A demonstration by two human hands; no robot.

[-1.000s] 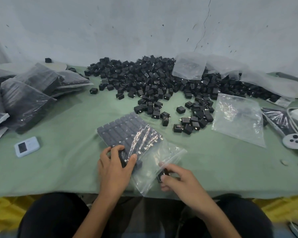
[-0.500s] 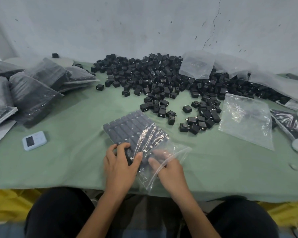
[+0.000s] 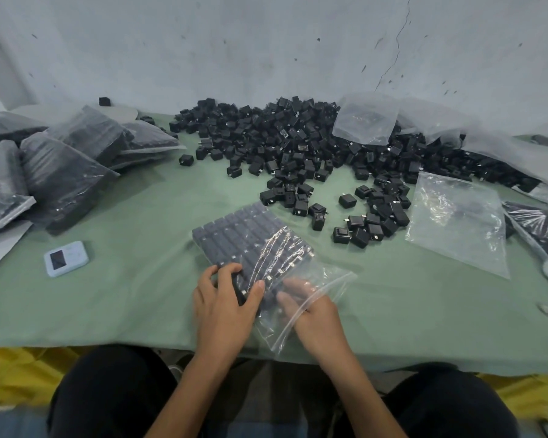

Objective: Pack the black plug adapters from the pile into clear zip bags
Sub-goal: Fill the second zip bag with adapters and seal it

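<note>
My left hand [image 3: 225, 300] grips the near end of the clear plastic zip bag [image 3: 310, 279]. The bag, rowed with black plug adapters [image 3: 238, 235], lies on the green-clothed desk [image 3: 124, 298]. Fingers of my right hand [image 3: 318, 316] are inside its mouth; cannot tell their grip.

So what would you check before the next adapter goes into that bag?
1. Mouth of the zip bag open: ok, the right hand has its fingers inside.
2. Bag steadied: ok, the left hand holds it on the table.
3. Rows of packed adapters neat: ok.
4. Room left in the bag: ok, empty plastic at the near end.
5. Adapter in the right hand: cannot tell, the plastic blurs it.
6. Supply in the loose pile: ok, plenty behind the bag.
</note>
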